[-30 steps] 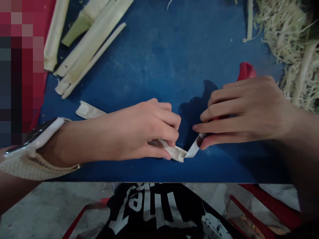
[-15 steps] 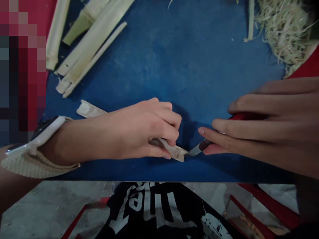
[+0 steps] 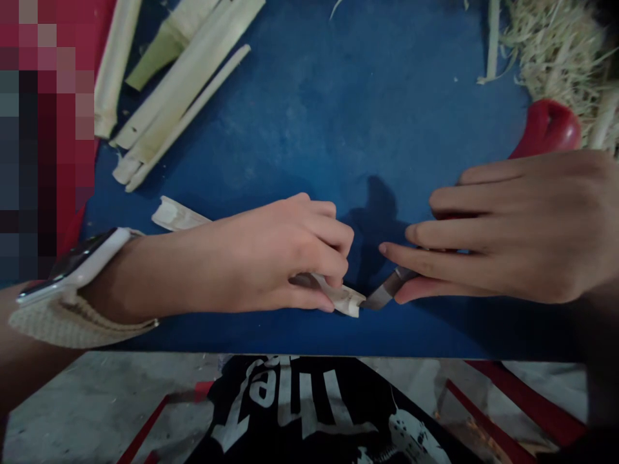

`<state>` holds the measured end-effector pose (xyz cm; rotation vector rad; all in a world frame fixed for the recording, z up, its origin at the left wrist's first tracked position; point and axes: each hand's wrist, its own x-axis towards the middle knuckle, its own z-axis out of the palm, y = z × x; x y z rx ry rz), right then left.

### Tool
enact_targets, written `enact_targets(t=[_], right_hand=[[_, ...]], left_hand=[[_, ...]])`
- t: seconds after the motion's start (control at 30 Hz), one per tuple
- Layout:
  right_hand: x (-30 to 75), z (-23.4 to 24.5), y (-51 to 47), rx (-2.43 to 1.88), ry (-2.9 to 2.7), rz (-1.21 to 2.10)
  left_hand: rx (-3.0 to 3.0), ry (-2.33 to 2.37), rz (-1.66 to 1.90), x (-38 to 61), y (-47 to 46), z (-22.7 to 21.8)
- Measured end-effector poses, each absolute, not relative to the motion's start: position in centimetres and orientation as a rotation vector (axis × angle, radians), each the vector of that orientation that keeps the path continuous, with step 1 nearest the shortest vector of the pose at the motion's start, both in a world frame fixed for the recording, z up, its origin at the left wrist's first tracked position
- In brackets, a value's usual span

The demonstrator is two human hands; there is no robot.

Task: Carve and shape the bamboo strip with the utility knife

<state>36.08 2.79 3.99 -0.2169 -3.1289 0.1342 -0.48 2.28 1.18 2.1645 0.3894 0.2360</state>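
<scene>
Left hand, yours (image 3: 309, 248): fingers and thumb pinched narrow around a pale, channelled strip of bamboo-like wood (image 3: 349, 301). The strip lies at a slant near the front edge of a smooth blue tabletop (image 3: 309, 129); its right end juts past your fingertips, and what looks like its left end shows beyond your forearm.

Right hand, yours (image 3: 512, 232): fingers curled around a knife with a red handle and short grey metal blade (image 3: 382, 291), index finger extended above the blade. Blade tip at the strip's right end; you cannot tell whether they touch.

Left wrist: one watch with a white case and a beige woven band (image 3: 82, 322).

Upper left of the table: several long, pale-green split stalks (image 3: 178, 90), laid slantwise. Upper right: one tangled heap of thin, pale shavings (image 3: 556, 51), near the knife's handle end.
</scene>
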Motion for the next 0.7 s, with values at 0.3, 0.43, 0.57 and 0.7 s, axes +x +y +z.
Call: enact_targets(t=[0.3, 0.43, 0.57, 0.7], right_hand=[[32.8, 3.1, 5.4, 0.05, -3.023, -0.322], [31.9, 2.8, 6.1, 0.089, -3.051, -0.329], [31.7, 2.5, 6.4, 0.112, -3.139, -0.299], [31.4, 2.4, 6.6, 0.146, -3.063, -0.317]], left_hand=[[2.195, 0.414, 0.243, -0.3, 2.3, 1.4], [2.195, 0.408, 0.247, -0.4, 2.3, 1.3], [2.205, 0.396, 0.252, -0.5, 2.3, 1.5], [2.221, 0.386, 0.26, -0.6, 2.4, 1.6]])
